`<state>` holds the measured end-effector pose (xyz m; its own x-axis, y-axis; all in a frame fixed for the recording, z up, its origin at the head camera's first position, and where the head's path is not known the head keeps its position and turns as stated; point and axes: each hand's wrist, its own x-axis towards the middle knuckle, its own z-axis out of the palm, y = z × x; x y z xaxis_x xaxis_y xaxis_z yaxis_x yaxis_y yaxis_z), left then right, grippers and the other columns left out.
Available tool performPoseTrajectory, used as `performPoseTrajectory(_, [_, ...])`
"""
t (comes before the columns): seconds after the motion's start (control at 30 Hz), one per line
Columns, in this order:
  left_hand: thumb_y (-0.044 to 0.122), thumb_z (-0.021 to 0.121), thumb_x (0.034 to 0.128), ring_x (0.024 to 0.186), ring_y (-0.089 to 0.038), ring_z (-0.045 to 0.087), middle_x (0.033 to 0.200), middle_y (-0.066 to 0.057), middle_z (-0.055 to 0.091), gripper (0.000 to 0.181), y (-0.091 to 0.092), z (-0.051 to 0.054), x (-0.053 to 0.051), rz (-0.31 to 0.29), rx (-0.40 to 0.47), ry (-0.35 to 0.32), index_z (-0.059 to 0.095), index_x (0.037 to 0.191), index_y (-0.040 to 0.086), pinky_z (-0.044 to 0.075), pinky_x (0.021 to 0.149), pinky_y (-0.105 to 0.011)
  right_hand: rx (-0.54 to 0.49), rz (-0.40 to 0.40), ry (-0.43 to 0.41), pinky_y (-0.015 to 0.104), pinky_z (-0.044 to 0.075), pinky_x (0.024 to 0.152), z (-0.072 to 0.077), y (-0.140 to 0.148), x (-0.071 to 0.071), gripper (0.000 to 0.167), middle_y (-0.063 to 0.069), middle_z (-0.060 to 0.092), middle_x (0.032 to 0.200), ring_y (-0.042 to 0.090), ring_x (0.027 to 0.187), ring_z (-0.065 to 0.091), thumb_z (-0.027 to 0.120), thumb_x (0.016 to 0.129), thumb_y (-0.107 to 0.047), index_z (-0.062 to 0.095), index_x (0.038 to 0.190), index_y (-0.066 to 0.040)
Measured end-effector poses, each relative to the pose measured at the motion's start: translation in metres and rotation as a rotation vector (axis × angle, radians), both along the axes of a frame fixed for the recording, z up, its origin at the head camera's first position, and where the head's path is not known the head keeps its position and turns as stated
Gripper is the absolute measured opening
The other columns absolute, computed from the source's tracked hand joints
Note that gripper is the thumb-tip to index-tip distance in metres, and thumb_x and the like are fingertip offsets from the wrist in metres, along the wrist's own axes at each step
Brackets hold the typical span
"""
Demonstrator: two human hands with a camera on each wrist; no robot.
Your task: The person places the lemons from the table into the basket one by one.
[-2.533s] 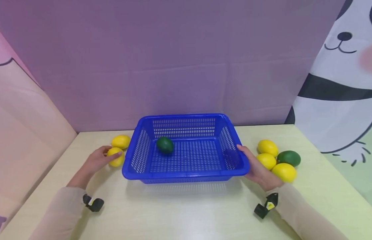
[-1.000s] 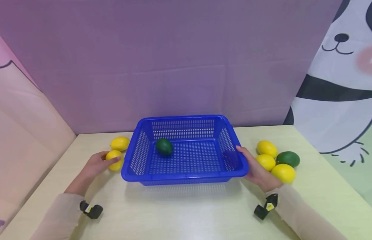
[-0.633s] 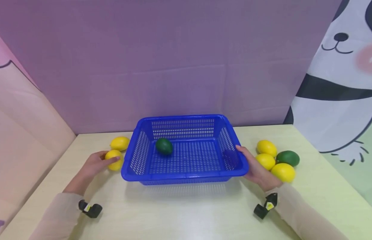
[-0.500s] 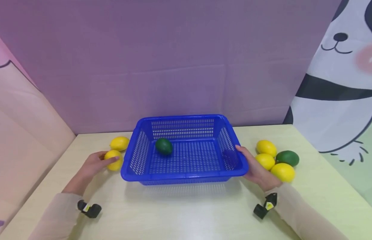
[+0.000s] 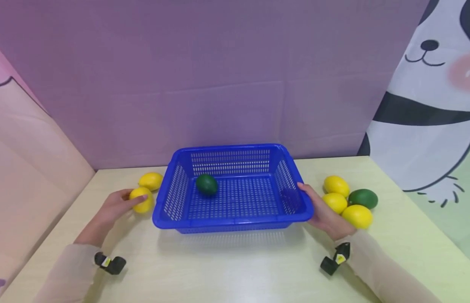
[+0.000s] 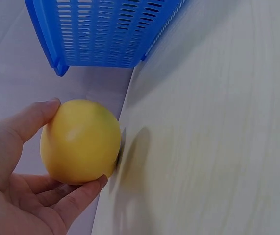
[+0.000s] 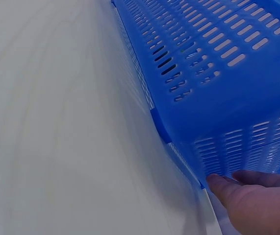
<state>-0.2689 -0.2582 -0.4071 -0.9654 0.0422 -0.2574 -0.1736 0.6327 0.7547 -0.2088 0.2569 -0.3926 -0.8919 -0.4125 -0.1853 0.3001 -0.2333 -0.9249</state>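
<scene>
My left hand [image 5: 115, 207] holds a yellow lemon [image 5: 142, 200] left of the blue basket [image 5: 235, 222]. In the left wrist view, the thumb and fingers of the left hand [image 6: 27, 171] are curled round the lemon [image 6: 81, 142], with a shadow on the table beside it. At the basket's right side, my right hand [image 5: 327, 216] grips the rim, its thumb on the edge. The right wrist view shows the right hand [image 7: 260, 200] against the basket's wall [image 7: 218, 107], its fingers partly hidden. A dark green fruit [image 5: 206, 184] lies inside the basket, towards the left.
Another lemon [image 5: 150, 181] lies behind the held one, near the basket's left rim. Right of the basket are three lemons, one of them nearest the front [image 5: 357, 216], and a green fruit [image 5: 363, 198]. A purple cloth [image 5: 227, 84] hangs behind the table [image 5: 227, 269].
My left hand has moved slightly left with the lemon, away from the basket, and a gap shows between lemon and rim. The right hand and basket have hardly moved.
</scene>
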Motion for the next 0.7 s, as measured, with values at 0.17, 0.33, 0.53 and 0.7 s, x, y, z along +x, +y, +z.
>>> performPoseTrajectory(0.17, [0.062,0.055,0.0844,0.126,-0.047,0.034,0.143,-0.035,0.026,0.102,0.001,0.008,-0.001,0.017,-0.001,-0.001,0.019,0.143,-0.013,0.031,0.103,-0.058,-0.015,0.008,-0.005,0.029,0.052,0.083,0.0,0.0,0.0,0.07,0.006,0.056,0.118,0.019,0.101,0.059,0.032,0.098,-0.05,0.007,0.144,-0.003])
performPoseTrajectory(0.33, [0.061,0.053,0.086,0.127,-0.048,0.032,0.143,-0.035,0.027,0.1,0.0,0.016,-0.002,0.012,-0.005,0.02,0.019,0.143,-0.013,0.03,0.103,-0.059,-0.016,0.02,0.004,0.029,0.052,0.082,0.0,0.001,0.0,0.067,0.005,0.058,0.116,0.018,0.1,0.06,0.031,0.098,-0.05,0.012,0.143,-0.004])
performPoseTrajectory(0.53, [0.057,0.052,0.0892,0.125,-0.047,0.035,0.141,-0.035,0.032,0.093,0.0,0.025,-0.004,-0.019,0.018,0.077,0.022,0.142,-0.014,0.029,0.103,-0.06,-0.002,0.015,0.002,0.029,0.052,0.082,-0.001,0.002,0.0,0.067,0.005,0.059,0.115,0.018,0.099,0.06,0.031,0.098,-0.051,0.014,0.142,-0.004])
performPoseTrajectory(0.7, [0.058,0.052,0.0889,0.125,-0.046,0.035,0.141,-0.034,0.033,0.093,0.002,0.033,-0.006,-0.024,0.028,0.09,0.022,0.142,-0.012,0.028,0.103,-0.061,0.026,-0.002,-0.012,0.03,0.052,0.083,0.0,0.001,0.0,0.076,0.005,0.055,0.118,0.019,0.101,0.059,0.03,0.097,-0.052,0.002,0.147,-0.002])
